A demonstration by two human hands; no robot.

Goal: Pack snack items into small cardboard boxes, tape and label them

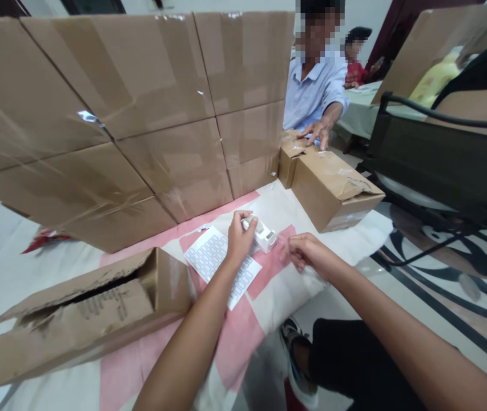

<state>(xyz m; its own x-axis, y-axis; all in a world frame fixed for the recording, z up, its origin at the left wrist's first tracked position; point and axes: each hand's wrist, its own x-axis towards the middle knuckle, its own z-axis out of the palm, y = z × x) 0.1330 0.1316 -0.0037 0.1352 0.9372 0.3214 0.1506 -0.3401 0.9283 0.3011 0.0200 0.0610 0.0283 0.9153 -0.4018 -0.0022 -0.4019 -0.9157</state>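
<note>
My left hand (238,235) is closed around a small white tape dispenser (265,236) above the cloth. Just right of its front end, my right hand (305,251) is closed with the fingertips pinched together. A faint clear strip seems to run between the two, but it is too blurred to be sure. Under my left wrist lies a white sheet (209,254) printed with rows of small outlined labels. My forearm covers part of that sheet.
A wall of taped cartons (153,103) stands behind. An open-flapped carton (97,319) lies at left. Across the bed-like surface (243,348), another person's hand (322,128) rests on a carton (333,180). A dark chair (440,154) stands at right.
</note>
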